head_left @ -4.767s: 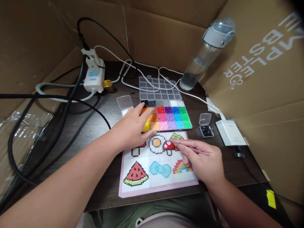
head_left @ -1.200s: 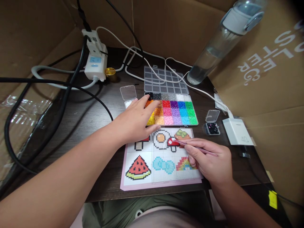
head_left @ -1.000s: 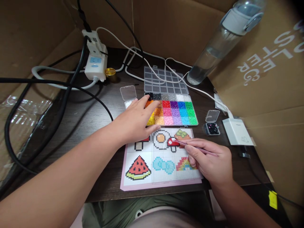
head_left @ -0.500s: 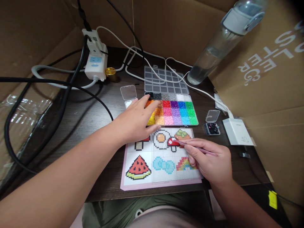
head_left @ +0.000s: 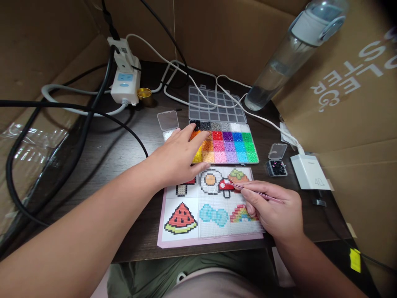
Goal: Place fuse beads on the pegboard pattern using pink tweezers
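Observation:
My right hand [head_left: 273,207] grips pink tweezers [head_left: 263,194], their tips at a red mushroom of small beads [head_left: 224,186] with white spots and a black outline. The mushroom sits on a clear pegboard [head_left: 214,234], which lies over a printed pattern sheet [head_left: 169,207] with a watermelon, egg, bow and rainbow. Whether a bead is between the tips is too small to tell. My left hand [head_left: 182,155] is open, fingers spread over the left part of a bead box [head_left: 231,147] sorted by colour. It covers some compartments and the sheet's upper left.
A small box of white beads [head_left: 168,134] stands beside the left hand, another of dark beads [head_left: 277,168] at right. Behind are a gold cup [head_left: 144,97], a power strip [head_left: 124,87], a water bottle [head_left: 269,78] and cables. A white charger [head_left: 311,172] lies at right.

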Demonstrator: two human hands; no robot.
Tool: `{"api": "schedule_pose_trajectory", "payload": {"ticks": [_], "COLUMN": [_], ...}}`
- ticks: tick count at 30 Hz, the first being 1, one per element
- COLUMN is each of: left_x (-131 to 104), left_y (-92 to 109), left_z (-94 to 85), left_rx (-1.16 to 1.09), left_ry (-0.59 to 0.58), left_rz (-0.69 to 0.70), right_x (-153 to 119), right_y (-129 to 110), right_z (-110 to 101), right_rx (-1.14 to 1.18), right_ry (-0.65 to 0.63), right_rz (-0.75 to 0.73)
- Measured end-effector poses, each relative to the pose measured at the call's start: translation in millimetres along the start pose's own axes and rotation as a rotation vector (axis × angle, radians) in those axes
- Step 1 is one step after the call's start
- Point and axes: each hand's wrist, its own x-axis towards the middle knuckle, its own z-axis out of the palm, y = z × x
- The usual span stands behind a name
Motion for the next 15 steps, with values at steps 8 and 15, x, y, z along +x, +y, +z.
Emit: {"api": "schedule_pose_trajectory", "payload": {"ticks": [8, 15], "left_x": [-0.2, -0.2], "left_y": [-0.2, -0.2], "left_z": [-0.2, 0.7], "left_rx": [-0.008, -0.013], "left_ry": [0.008, 0.007], "left_rz": [0.005, 0.006], "right_x": [-0.1, 1.5], "right_y": [-2.6, -3.3], "right_z": [0.8, 1.0], "right_rx": [-0.015, -0.025], "right_ry": [-0.005, 0.003], "right_rz": [0.003, 0.018]}}
